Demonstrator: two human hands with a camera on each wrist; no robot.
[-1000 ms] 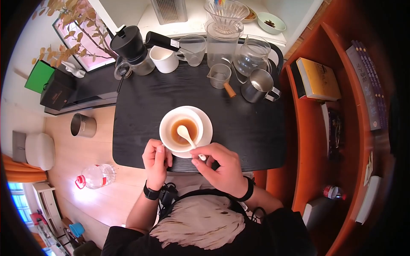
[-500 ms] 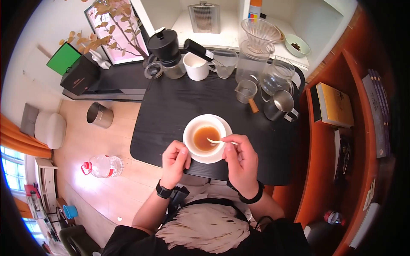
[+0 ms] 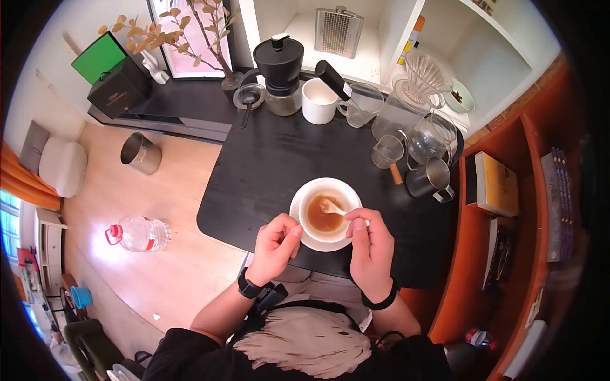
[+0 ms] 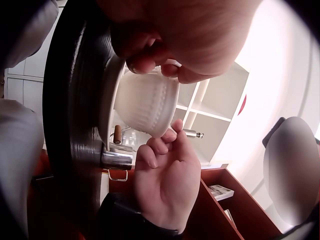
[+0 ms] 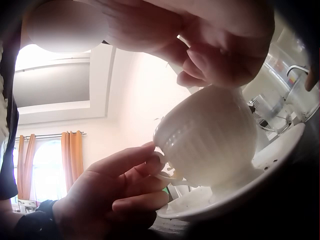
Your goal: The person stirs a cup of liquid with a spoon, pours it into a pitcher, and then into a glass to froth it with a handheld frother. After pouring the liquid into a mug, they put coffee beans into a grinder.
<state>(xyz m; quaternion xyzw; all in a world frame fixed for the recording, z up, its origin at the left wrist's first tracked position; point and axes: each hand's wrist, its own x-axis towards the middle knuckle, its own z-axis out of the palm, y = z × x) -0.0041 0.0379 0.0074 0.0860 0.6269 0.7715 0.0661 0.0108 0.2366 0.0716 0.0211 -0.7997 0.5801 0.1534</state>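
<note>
Black bench stretched out ahead of the fingers, with a coffee grinder at its far side. Left hand: fingers pinched the handle of a white teacup, upright on its saucer between the hands. Right hand: fingers gripped a pale spoon, its bowl in the brown liquid. Stirring seemed the step in hand; the next move probably called for a steady cup and gentle turns.
</note>
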